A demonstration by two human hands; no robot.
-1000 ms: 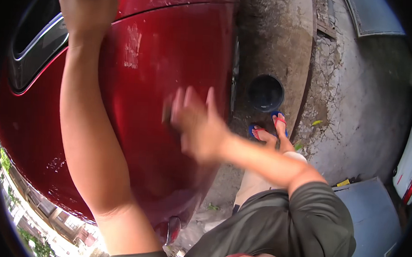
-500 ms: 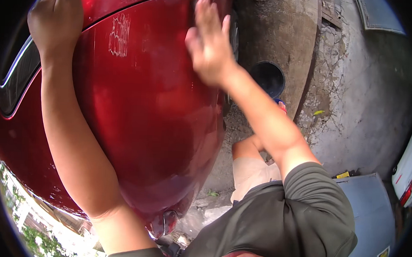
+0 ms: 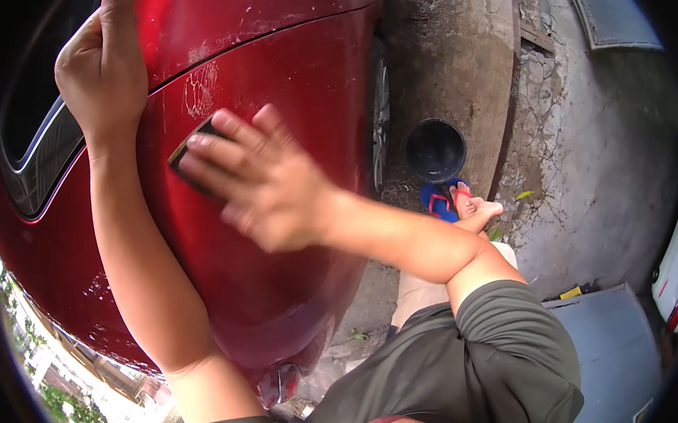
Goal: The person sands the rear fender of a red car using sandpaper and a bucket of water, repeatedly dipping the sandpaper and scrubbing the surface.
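Note:
A glossy red car body [image 3: 306, 89] fills the left half of the view. My right hand [image 3: 276, 182] lies over its side panel, fingers stretched out and slightly blurred. Under those fingers is a dark flat pad [image 3: 200, 129] with a yellowish edge, against the paint; most of it is covered. Just beyond the pad, whitish streaks [image 3: 200, 90] mark the panel below a dark seam. My left hand [image 3: 106, 80] is closed at the far left, beside the car's dark side window [image 3: 44, 161]. Its fingertips are hidden, and whatever it grips cannot be made out.
A black bucket [image 3: 435, 150] stands on the concrete right of the car's wheel [image 3: 380, 100]. Near it are my feet in blue sandals [image 3: 439, 202] with red straps. Grey panels [image 3: 613, 344] lie at the lower right, with part of a white vehicle [image 3: 672, 283] beyond.
My right hand has swept left and nearer across the panel, and the pad under it has come into sight. My left hand has shifted slightly right and nearer. Bucket and feet show more fully.

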